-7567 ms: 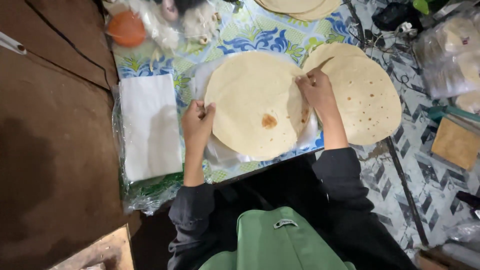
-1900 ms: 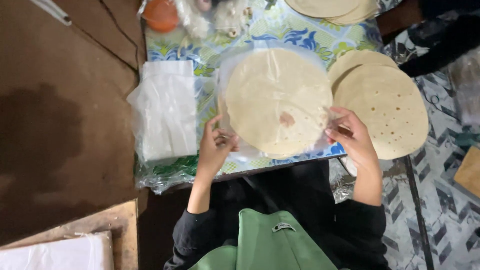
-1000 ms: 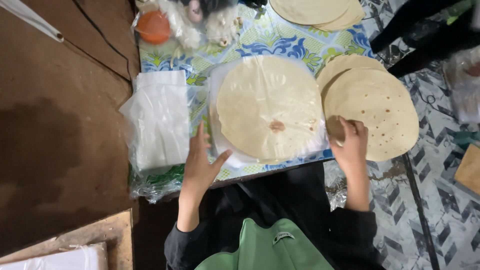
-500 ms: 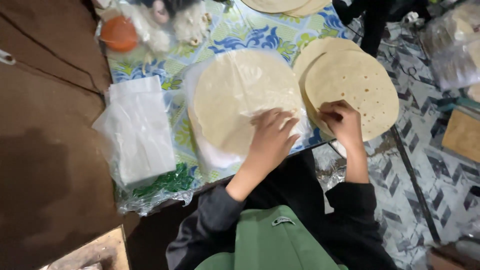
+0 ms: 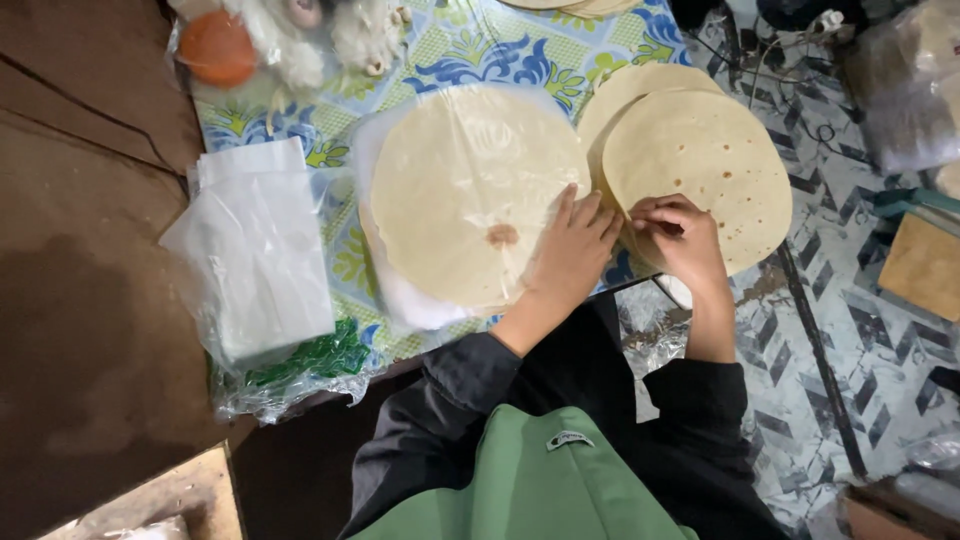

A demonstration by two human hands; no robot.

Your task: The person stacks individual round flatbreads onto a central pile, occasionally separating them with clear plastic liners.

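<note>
Pale round flatbread stack [image 5: 470, 190] frame centre, plastic-wrapped; left hand [image 5: 575, 250] flat, fingers spread. Right hand [image 5: 685, 240] fingers pinching spotted flatbread [image 5: 710, 160] edge. Bag pile [image 5: 260, 260] left on table [image 5: 460, 50].

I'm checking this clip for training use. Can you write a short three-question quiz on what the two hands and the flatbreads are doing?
1. True or false: the left hand rests flat on the plastic-covered flatbread stack.
2. Where does the right hand pinch? A) the orange lid B) the near edge of the spotted flatbread C) the pile of plastic bags
3. What lies to the left of the covered stack?

Key: 1 true; 2 B; 3 a pile of clear plastic bags.
</note>
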